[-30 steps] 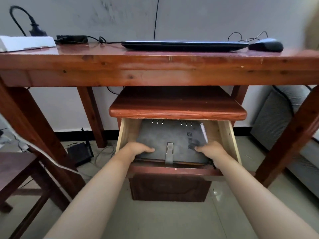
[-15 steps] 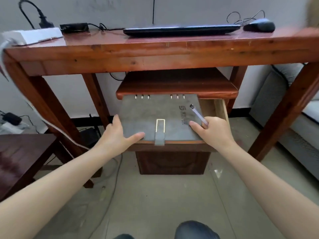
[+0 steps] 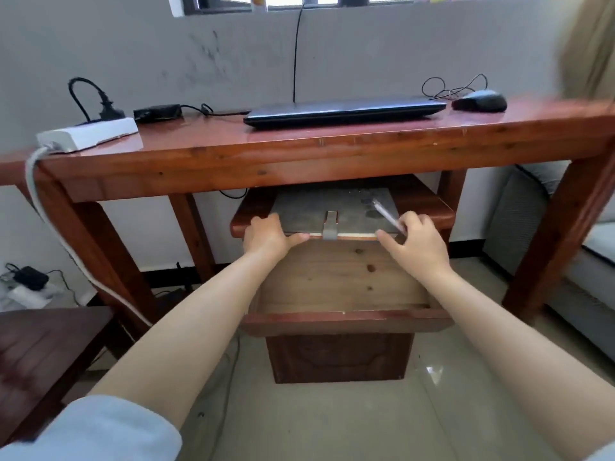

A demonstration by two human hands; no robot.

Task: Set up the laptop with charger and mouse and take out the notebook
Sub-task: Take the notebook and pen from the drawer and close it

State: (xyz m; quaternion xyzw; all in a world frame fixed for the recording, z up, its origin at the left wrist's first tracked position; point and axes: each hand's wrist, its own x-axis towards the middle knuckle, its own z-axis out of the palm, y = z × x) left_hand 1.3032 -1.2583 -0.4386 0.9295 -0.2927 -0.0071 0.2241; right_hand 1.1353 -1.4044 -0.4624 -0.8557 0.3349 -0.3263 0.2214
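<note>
A person lifts a grey notebook [image 3: 327,207] clear of an open wooden drawer [image 3: 342,281] below a red-brown desk [image 3: 299,151], both bare hands gripping its near edge. The left hand [image 3: 268,237] has its fingers [image 3: 266,224] curled over the cover and its thumb under the near left corner, clamped on the book. The right hand [image 3: 417,242] holds the near right corner, pinning a pale pen [image 3: 387,216] that lies slantwise on the cover; its fingers are closed around book and pen together. The notebook sits roughly level, held just under the desk's front rail and above the drawer, whose bare pine bottom shows beneath it. On the desk top a closed laptop [image 3: 342,111] lies toward the back middle, a black mouse [image 3: 479,101] near the right end with its cord looped behind, and a charger brick [image 3: 158,112] beside a white power strip [image 3: 88,134] at the left end.

The step in hand appears to be bringing the notebook out and up onto the desk. Done well, it likely means drawing the book toward the body until it clears the front rail before raising it, keeping it flat so the loose pen does not roll off, and setting it on the bare front strip ahead of the laptop, away from the cables.
</note>
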